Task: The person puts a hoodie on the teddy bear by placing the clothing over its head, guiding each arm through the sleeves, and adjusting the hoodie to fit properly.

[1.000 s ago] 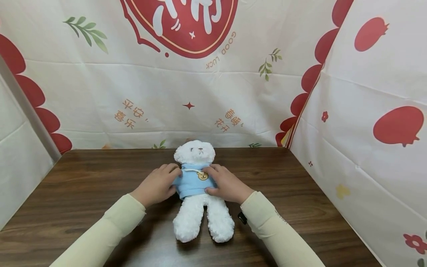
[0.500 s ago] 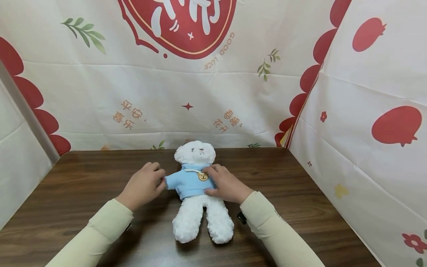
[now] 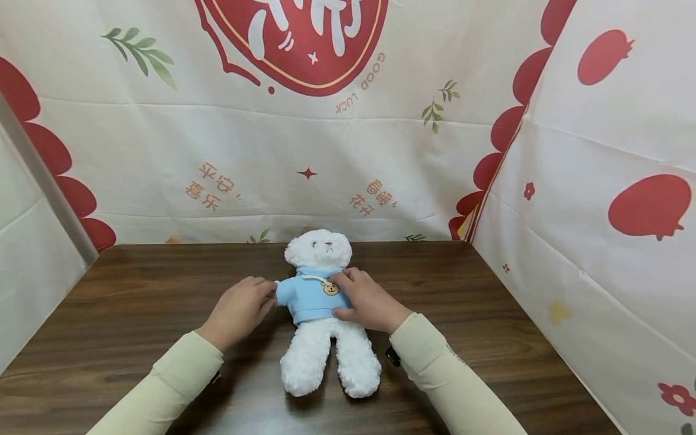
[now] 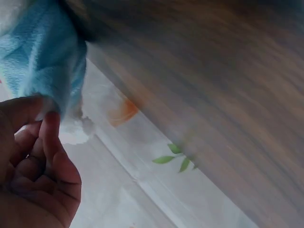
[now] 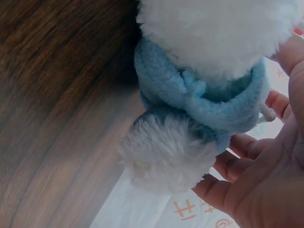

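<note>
A white plush teddy bear (image 3: 318, 248) lies face up on the wooden table, its two legs pointing toward me. It wears a light blue hoodie (image 3: 312, 302) with a white drawstring and a small bear-face patch. My left hand (image 3: 239, 311) is at the bear's arm on the left side; in the left wrist view, thumb and index finger pinch the end of the blue sleeve (image 4: 52, 78). My right hand (image 3: 375, 302) grips the other side of the bear's body, fingers on the chest and thumb near the hem. A fluffy white paw (image 5: 166, 152) sticks out beneath the right hand's fingers.
The dark wood table (image 3: 136, 302) ends at a back edge just behind the bear's head. A white printed cloth (image 3: 272, 145) hangs behind it, with another cloth wall (image 3: 598, 151) along the right side.
My left hand has moved left from the bear's side, drawing the sleeve outward, then back slightly to the right. The right hand has stayed in place on the bear.
</note>
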Action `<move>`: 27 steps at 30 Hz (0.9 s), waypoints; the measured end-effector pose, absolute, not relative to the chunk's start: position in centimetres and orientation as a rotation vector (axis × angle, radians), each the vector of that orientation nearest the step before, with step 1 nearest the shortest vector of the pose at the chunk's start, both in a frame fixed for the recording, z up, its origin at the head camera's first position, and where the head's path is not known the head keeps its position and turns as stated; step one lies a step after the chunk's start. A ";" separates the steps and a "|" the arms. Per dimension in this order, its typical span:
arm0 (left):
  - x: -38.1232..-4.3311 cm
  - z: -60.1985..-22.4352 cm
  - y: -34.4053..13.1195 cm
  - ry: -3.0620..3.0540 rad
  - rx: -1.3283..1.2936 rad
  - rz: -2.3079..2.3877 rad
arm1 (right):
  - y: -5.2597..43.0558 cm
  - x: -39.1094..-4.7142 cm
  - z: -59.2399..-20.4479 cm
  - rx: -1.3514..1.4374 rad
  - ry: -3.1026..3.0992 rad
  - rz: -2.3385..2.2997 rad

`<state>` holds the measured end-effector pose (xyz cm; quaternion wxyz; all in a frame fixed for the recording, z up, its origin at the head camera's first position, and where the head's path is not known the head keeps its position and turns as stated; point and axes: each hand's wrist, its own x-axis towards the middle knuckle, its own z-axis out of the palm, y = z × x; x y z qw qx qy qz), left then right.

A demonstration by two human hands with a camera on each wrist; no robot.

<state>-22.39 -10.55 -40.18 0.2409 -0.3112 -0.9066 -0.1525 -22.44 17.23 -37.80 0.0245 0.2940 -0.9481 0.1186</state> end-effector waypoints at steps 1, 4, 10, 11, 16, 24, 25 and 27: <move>-22.4 -40.2 -10.4 -2.473 -0.845 -0.427 | 17.2 -22.4 -37.8 0.912 -2.932 0.364; -22.2 -40.0 -10.1 -2.461 -0.833 -0.447 | 17.0 -22.4 -37.8 0.914 -2.923 0.349; -22.0 -40.2 -9.6 -2.417 -0.816 -0.391 | 16.8 -22.4 -37.8 0.918 -2.906 0.292; -22.1 -40.3 -9.5 -2.409 -0.808 -0.384 | 16.7 -22.4 -37.8 0.919 -2.903 0.285; -22.5 -40.5 -9.7 -2.352 -0.790 -0.334 | 16.4 -22.2 -37.5 0.908 -2.910 0.256; -24.0 -40.9 -11.5 -2.279 -0.764 -0.226 | 16.0 -22.1 -37.5 0.810 -2.950 0.218; -24.2 -41.0 -11.8 -2.282 -0.771 -0.216 | 16.0 -22.1 -37.5 0.800 -2.956 0.209; -24.5 -41.0 -12.1 -2.286 -0.779 -0.203 | 16.0 -22.1 -37.5 0.790 -2.962 0.204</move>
